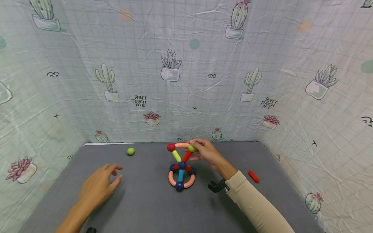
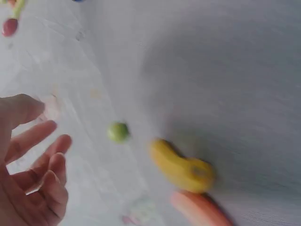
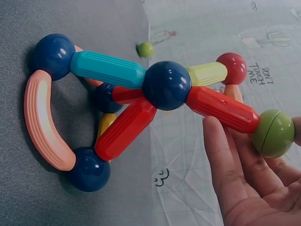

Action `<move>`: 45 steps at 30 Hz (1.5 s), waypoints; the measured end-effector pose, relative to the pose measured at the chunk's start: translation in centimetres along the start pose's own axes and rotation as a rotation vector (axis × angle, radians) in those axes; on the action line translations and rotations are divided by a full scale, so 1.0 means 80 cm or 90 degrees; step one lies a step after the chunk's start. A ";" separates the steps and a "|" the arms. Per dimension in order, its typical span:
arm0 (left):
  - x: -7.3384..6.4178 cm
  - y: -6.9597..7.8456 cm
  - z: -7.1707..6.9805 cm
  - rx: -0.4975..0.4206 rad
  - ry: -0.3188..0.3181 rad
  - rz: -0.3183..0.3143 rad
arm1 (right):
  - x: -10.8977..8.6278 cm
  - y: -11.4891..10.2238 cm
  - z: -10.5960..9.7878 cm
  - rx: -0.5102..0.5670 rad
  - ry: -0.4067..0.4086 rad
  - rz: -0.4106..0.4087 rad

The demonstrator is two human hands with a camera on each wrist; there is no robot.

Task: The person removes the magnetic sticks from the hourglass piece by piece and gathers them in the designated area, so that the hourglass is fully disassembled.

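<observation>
A standing structure of magnetic sticks and balls has a dark blue ball [image 3: 166,85] at its centre. Below it, a turquoise stick [image 3: 109,69] and red sticks lead down to a ring of curved sticks and dark blue balls. Above, a yellow-green stick [image 1: 176,156] carries a red ball [image 1: 171,147], and a red stick [image 3: 223,109] ends in a green ball [image 3: 273,133]. My right hand [image 1: 205,153] pinches that green ball, its other fingers beneath the red stick. Left of the structure, my left hand [image 1: 97,187] hovers over the table, fingers loosely bent, holding nothing.
A loose green ball [image 1: 130,151] lies at the table's back left. On the right lies a red stick [image 1: 254,176]. The left wrist view has a yellow curved piece [image 2: 182,167] beside a salmon stick [image 2: 200,207]. A cactus-print cloth [image 1: 186,123] encloses the back and sides.
</observation>
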State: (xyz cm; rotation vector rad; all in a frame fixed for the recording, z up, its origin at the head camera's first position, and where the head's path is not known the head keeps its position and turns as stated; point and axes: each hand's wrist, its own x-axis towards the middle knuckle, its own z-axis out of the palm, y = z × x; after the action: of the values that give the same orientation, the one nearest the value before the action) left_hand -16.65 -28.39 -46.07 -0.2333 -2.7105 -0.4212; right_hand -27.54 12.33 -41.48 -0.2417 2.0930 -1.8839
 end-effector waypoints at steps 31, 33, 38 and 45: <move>0.159 0.178 0.058 -0.308 -0.142 0.074 | 0.001 0.004 0.000 0.004 -0.016 -0.028; 0.159 0.178 0.060 -0.310 -0.137 0.069 | 0.001 0.005 0.001 0.003 -0.015 -0.029; 0.158 0.179 0.062 -0.308 -0.107 0.062 | 0.000 0.005 0.001 -0.004 -0.003 -0.024; 0.155 0.182 0.062 -0.262 -0.047 0.080 | 0.002 0.006 0.002 -0.011 0.006 -0.021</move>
State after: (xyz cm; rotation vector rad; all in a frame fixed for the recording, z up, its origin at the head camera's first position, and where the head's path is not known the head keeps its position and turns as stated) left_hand -26.53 -11.81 -41.76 -0.5363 -2.6335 -0.9460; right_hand -27.57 12.21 -41.94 -0.2735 2.1241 -1.8905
